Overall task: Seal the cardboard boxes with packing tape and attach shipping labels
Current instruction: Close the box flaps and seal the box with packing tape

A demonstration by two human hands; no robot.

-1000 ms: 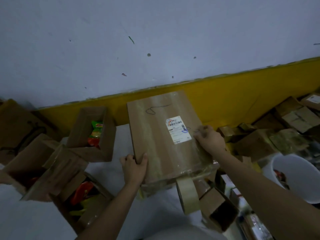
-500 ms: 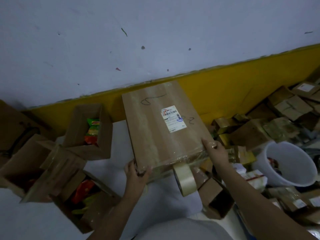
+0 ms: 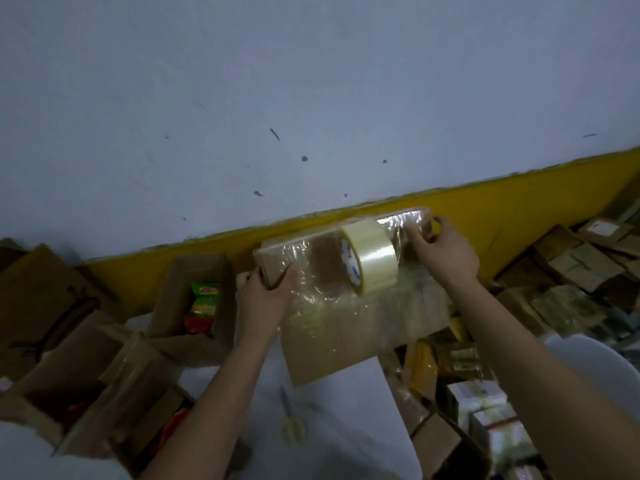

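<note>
**Two hands gripped taped box at packing station**

One cardboard box (image 3: 332, 327), glossy with clear tape across its near face, was held tilted above a white table (image 3: 346, 420), in front of a yellow wall band. One roll of packing tape (image 3: 369, 256) sat against the box's upper face, between the two hands. The left hand (image 3: 263, 296) grasped the box's upper left corner, fingers curled over its edge. The right hand (image 3: 443, 251) clutched the upper right corner, thumb in front and fingers wrapped behind. One pair of yellow-handled scissors (image 3: 292, 424) lay on the table below. An open carton (image 3: 197, 299) of snack packets stood at left; many small parcels (image 3: 581, 265) lay heaped at right.
</note>
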